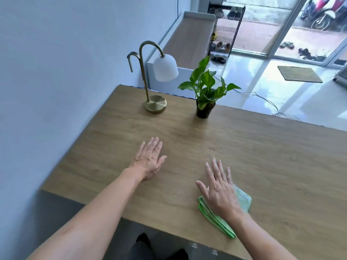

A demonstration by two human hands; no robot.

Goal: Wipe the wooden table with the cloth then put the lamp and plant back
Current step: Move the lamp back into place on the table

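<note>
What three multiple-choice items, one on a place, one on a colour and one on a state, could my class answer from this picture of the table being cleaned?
1. Where does the folded green cloth lie?
A. Under the right hand
B. Beside the lamp
C. On the floor

2. What colour is the round base of the brass lamp with the white dome shade?
A. Black
B. Gold
C. Red

3. How is the left hand?
A. Clenched round the lamp
B. Holding the plant
C. Open and flat on the wooden table, holding nothing

Answers: 1 A, the right hand lies flat on the cloth near the table's front edge. 2 B, the base shines gold. 3 C, its fingers are stretched out, well short of the lamp and the leafy green plant in the dark pot.
</note>
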